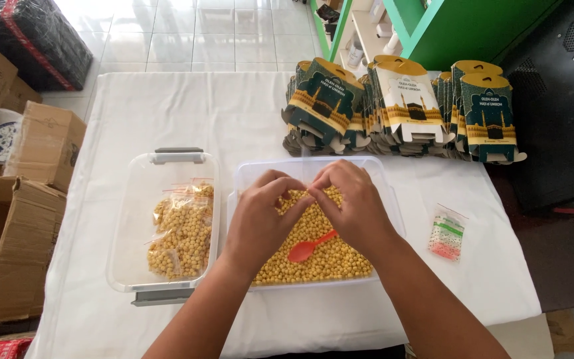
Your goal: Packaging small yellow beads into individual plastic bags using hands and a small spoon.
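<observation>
My left hand [260, 216] and my right hand [353, 203] meet over a clear plastic tub [250, 174] filled with loose yellow chickpeas [327, 262]. The fingertips of both hands pinch together at something small and clear, probably a little plastic bag; it is mostly hidden. An orange plastic spoon [308, 248] lies on the chickpeas just below my right hand. A second clear tub [142, 199] to the left holds several small filled bags of chickpeas [182, 229].
A stack of flat green and cream folding cartons [400, 110] stands at the table's far side. A packet of small zip bags [446, 236] lies at the right on the white tablecloth [167, 113]. Cardboard boxes [14, 219] crowd the floor to the left.
</observation>
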